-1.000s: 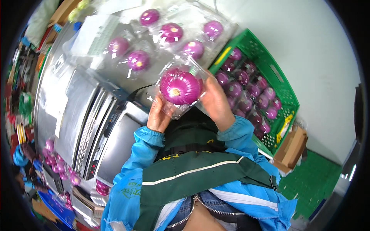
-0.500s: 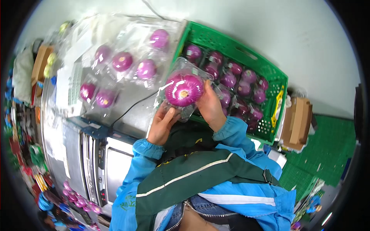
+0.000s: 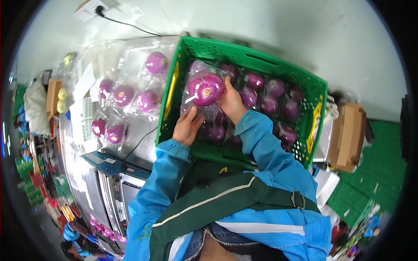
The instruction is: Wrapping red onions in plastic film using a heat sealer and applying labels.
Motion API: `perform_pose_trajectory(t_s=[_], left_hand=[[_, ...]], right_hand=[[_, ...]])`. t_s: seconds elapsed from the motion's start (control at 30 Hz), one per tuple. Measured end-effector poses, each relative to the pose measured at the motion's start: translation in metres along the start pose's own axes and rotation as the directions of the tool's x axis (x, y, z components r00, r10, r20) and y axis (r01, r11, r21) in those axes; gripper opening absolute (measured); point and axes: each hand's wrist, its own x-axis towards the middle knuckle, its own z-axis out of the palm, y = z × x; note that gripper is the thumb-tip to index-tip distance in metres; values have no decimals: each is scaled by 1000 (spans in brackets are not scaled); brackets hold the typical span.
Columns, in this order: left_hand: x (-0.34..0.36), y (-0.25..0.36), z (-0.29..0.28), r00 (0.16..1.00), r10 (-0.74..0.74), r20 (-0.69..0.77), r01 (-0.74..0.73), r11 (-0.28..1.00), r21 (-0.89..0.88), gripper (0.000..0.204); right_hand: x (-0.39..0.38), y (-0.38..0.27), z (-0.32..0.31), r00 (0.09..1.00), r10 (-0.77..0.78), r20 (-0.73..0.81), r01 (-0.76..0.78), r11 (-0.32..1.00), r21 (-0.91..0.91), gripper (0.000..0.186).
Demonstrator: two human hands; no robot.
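Note:
A red onion [image 3: 206,89] in a clear plastic wrap is held over the left part of a green crate [image 3: 261,61]. My right hand [image 3: 233,102] grips the onion's right side, its fingers partly hidden behind the wrap. At the lower left, my left hand [image 3: 188,126] holds the wrap's bottom edge with thumb and fingers. Inside the crate, several wrapped red onions [image 3: 269,104] sit in rows around and beneath the held one. Whether the held onion touches those below, I cannot tell.
On the metal table to the left lie several wrapped onions [image 3: 123,95] on clear film, beside a keyboard [image 3: 82,119] and a black cable. A machine [image 3: 115,167] with a blue edge stands nearer me. Right of the crate is a cardboard box [image 3: 347,137]. People work at the far lower left.
Both hands have carried the wrapped onion from the crate's near left edge to inside its rim, over the left rows. My view has shifted, showing the crate's whole left side.

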Motion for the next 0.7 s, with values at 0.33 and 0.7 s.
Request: perform_pose_trajectory(t_s=[0.33,0.7], left_hand=[[111,2,-31,999,36,-18,-39,967,-252,29],[109,-11,-15,986,-39,-160,-34,902,-430,17]], right_hand=[[97,-12,19,946,-325,17,228,625,-746,38],[135,4,189,545,-87,834,651,-583,-486,28]])
